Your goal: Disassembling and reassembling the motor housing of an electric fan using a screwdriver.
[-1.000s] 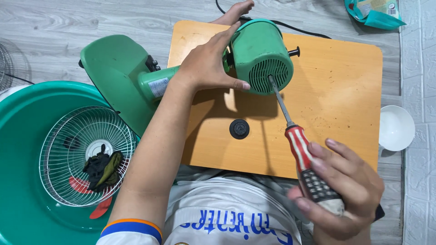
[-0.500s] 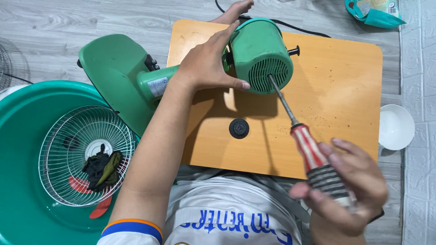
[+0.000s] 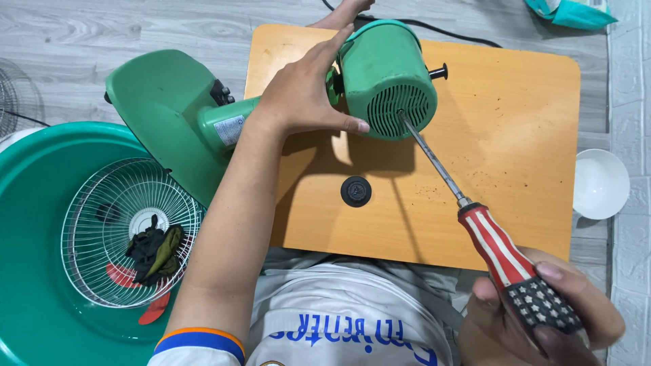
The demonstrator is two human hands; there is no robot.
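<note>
- The green fan motor housing (image 3: 386, 78) is laid on its side on the orange tabletop (image 3: 515, 156), with its vented rear face turned toward the person and slightly to the right.
- The housing is steadied by the left hand (image 3: 305, 95); its fingers are spread wide over the top and side of the housing, with the thumb pressed below the vents.
- The screwdriver (image 3: 475, 224) is held in the right hand (image 3: 542, 318), whose fingers are closed around the striped red-and-white handle.
- The long axis of the screwdriver runs diagonally, from the handle at the lower right up to the tip at the upper left. The tip is seated at the centre of the vented face.
- The long axis of the fan body runs roughly left to right, from the green base (image 3: 163, 108) through the neck to the housing.
- Risk 1: the shaft meets the face at a slant, so the tip is judged likely to slip out and scrape the vents or strike the left thumb just beside it.
- Risk 2: the housing is round and resting on its side; if the left-hand grip is eased, it could roll under the pushing force.
- Risk 3: the small black cap (image 3: 356, 191) lies loose on the tabletop near the edge and could be knocked off by a forearm.
- A wire fan guard (image 3: 102, 203) is seen in the teal basin (image 3: 34, 271) at the left, well apart from the work.
</note>
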